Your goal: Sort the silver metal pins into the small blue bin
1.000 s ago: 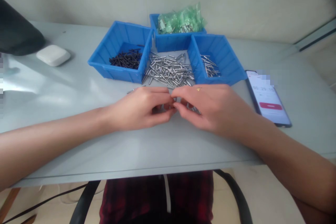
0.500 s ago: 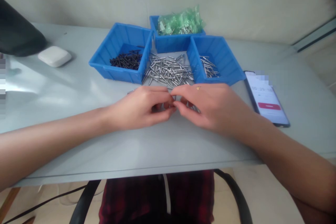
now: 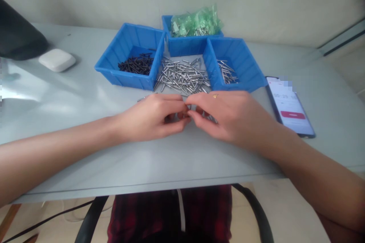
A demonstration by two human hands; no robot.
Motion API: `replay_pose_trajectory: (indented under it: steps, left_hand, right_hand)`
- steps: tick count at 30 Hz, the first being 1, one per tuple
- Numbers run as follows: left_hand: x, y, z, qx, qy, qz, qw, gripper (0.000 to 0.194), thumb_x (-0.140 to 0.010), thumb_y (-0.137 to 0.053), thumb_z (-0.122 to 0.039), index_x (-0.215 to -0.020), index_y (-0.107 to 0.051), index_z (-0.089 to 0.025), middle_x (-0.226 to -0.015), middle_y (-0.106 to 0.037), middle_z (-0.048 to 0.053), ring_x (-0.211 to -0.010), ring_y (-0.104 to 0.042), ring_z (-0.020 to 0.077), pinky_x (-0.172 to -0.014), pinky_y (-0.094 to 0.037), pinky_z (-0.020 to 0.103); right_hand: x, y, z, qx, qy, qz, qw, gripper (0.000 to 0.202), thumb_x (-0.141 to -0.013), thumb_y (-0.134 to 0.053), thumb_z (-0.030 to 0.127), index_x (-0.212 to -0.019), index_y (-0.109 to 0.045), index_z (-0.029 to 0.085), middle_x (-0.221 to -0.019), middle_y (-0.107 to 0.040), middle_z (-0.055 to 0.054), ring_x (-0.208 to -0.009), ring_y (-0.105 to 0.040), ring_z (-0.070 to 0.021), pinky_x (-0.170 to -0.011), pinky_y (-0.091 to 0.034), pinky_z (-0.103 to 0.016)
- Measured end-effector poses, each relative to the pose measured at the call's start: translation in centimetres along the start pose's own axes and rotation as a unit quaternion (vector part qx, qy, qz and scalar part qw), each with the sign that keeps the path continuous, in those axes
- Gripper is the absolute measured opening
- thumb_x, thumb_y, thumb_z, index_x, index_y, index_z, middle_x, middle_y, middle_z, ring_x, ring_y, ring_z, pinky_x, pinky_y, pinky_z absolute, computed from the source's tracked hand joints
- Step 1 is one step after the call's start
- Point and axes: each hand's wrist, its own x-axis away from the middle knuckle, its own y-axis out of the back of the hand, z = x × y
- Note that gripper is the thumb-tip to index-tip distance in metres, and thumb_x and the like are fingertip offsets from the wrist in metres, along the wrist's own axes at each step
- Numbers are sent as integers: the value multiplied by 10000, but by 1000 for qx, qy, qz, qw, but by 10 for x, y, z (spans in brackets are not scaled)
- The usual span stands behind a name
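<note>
My left hand (image 3: pixel 162 117) and my right hand (image 3: pixel 222 115) meet fingertip to fingertip in front of a pile of silver metal pins (image 3: pixel 184 76). The fingers of both are curled and closed; something small and thin shows between the tips, too small to name. More silver pieces lie partly hidden under my right hand. A blue bin (image 3: pixel 114 72) left of the pile holds dark screw-like pieces (image 3: pixel 137 64). On the pile's right, another blue bin (image 3: pixel 248 64) contains some silver pins (image 3: pixel 227 72).
Behind the pile, a third blue bin (image 3: pixel 186 46) holds green plastic bags (image 3: pixel 196 22). A phone (image 3: pixel 291 106) lies at the right. At the left are a white case (image 3: pixel 57 60) and a dark object (image 3: pixel 19 34). The table's front edge (image 3: pixel 148 188) runs below my forearms.
The camera view has shifted very slightly. Both hands stay together in nearly the same place, with their fingertips still touching.
</note>
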Motion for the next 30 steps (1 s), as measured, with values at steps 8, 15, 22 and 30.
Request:
replay_pose_trajectory:
  steps: [8,15,22,30]
  left_hand:
    - [-1,-1,-1,-18,1,11,1000,107,-850,-530,-158,-848,-635,-134,-788,-573,21,-693,-551,104,-639,-427,209]
    - [-1,-1,0,-41,-9,20,999,148,-866,-515,-180,-818,-643,-122,-763,-572,32,-690,-548,115,-632,-427,218]
    - [-1,-2,1,-47,-19,24,998,153,-877,-499,-194,-857,-642,-143,-798,-585,37,-710,-555,121,-642,-433,222]
    - [0,-2,0,-67,-21,28,997,153,-875,-496,-195,-851,-639,-146,-799,-589,43,-712,-563,128,-643,-437,222]
  right_hand:
    - [0,-1,0,9,7,0,1000,225,-940,-388,245,-931,-601,173,-662,-603,6,-597,-524,-114,-544,-322,-248]
    - [1,-1,0,13,14,-1,1000,232,-941,-390,242,-946,-607,163,-647,-592,10,-591,-526,-115,-539,-331,-254]
    - [0,-1,0,6,18,10,1000,230,-939,-394,240,-968,-606,155,-683,-627,-2,-626,-560,-129,-536,-339,-265]
    - [1,-1,0,8,21,15,1000,223,-930,-411,236,-957,-617,155,-693,-643,-11,-640,-579,-135,-531,-328,-260]
